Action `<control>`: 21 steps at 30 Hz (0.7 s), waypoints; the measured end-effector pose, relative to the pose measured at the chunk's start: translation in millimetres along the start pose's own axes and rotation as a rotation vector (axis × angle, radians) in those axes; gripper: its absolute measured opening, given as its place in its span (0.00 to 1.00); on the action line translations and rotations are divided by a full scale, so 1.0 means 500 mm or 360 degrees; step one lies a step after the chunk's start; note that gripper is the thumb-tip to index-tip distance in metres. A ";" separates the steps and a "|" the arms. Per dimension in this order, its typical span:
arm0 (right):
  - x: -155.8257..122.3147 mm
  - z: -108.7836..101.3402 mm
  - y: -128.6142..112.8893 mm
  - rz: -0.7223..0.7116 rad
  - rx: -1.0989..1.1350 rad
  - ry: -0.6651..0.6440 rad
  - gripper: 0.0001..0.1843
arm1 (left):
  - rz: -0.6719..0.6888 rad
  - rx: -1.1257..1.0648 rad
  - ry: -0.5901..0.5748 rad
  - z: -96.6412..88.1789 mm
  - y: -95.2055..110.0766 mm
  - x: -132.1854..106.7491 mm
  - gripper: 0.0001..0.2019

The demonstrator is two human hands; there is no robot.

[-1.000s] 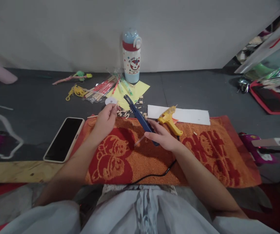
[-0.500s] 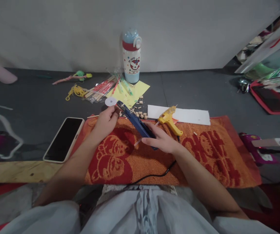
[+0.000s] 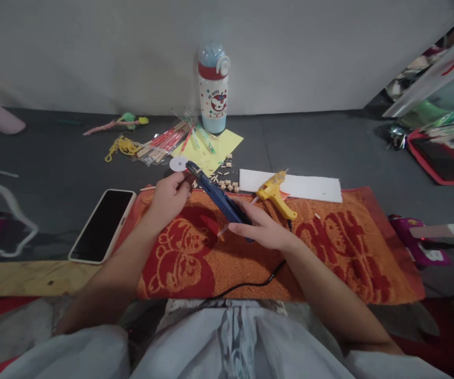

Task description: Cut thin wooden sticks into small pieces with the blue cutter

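Observation:
A dark blue phone, seen nearly edge-on and tilted, is in my right hand, with the thumb on the near side and the fingers round the far side at its lower end. My left hand is beside the phone's upper end, its fingers curled together; the fingertips are partly hidden, and I cannot make out what is between them. Under both hands lies an orange and red towel. Close to my right hand, a yellow glue gun rests across a white board, a glue stick poking from its back.
Small wooden pieces lie by a yellow paper sheet. A bottle stands behind, with packaged sticks to its left. Another phone lies left of the towel. A black cord crosses the towel.
The upper end of the phone and my left hand have shifted very slightly left and up. Both hands keep nearly the same pose, and the things on the table have stayed in place.

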State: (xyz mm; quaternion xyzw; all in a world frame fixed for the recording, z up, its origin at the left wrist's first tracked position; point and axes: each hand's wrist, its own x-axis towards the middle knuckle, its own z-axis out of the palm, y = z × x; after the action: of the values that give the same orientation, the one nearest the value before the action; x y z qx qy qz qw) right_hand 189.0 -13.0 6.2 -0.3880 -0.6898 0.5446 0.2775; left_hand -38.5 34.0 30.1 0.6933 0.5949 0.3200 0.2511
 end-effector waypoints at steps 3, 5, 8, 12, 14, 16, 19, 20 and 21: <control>0.000 0.001 0.003 -0.0029 -0.0012 -0.0010 0.32 | 0.0005 -0.0012 0.0003 0.001 0.000 -0.001 0.10; 0.000 0.002 0.006 -0.0029 -0.0016 -0.0007 0.30 | 0.0003 0.0001 0.0004 0.000 0.001 -0.002 0.10; -0.002 0.003 0.008 0.0003 0.0005 -0.0009 0.28 | -0.0007 0.0006 -0.0012 -0.001 0.001 -0.001 0.10; -0.003 0.005 0.007 0.0068 0.0080 -0.0033 0.26 | -0.0006 0.0011 -0.0035 -0.003 0.001 0.000 0.11; -0.003 0.007 0.008 0.0087 0.0103 -0.0034 0.25 | 0.0007 0.0029 -0.0035 -0.003 0.000 0.000 0.11; -0.002 0.009 0.009 0.0079 0.0098 -0.0021 0.23 | 0.0014 0.0061 -0.0031 -0.003 -0.002 0.000 0.11; -0.001 0.010 0.007 0.0056 0.0073 -0.0007 0.20 | 0.0009 0.0108 -0.0029 -0.002 -0.006 0.001 0.11; -0.001 0.010 0.005 0.0057 0.0071 -0.0013 0.19 | 0.0010 0.0124 -0.0033 -0.002 -0.007 0.001 0.11; 0.000 0.010 0.002 0.0061 0.0078 -0.0023 0.18 | 0.0012 0.0142 -0.0032 -0.003 -0.008 0.001 0.11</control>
State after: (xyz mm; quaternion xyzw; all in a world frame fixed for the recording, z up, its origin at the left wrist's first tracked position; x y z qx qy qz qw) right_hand 185.2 -15.5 3.9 -0.3904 -0.6706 0.5694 0.2714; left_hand -42.1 35.2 28.2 0.7091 0.6035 0.2872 0.2247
